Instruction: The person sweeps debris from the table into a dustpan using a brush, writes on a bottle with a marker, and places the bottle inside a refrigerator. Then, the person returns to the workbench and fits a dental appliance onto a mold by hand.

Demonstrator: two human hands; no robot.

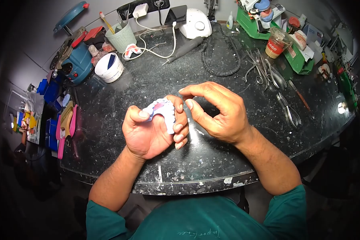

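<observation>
My left hand [150, 134] is palm up, its thumb and fingers closed around a dental cast [170, 116]. The cast is a pale bluish-white, horseshoe-shaped arch of teeth with a pink patch on its inner side. Part of its outer edge is hidden by my fingers. Just right of the cast, my right hand [220, 112] hovers over the bench with bent fingers. A small gap shows between its thumb tip and index fingertip, and I see nothing held there.
Pliers [264, 70] and more hand tools lie on the dark bench [196, 160] at right. A corded handpiece [184, 50] rests at the back near a white control unit [196, 24]. A white tub [109, 68], a cup of tools [122, 38] and a blue machine [78, 64] stand back left.
</observation>
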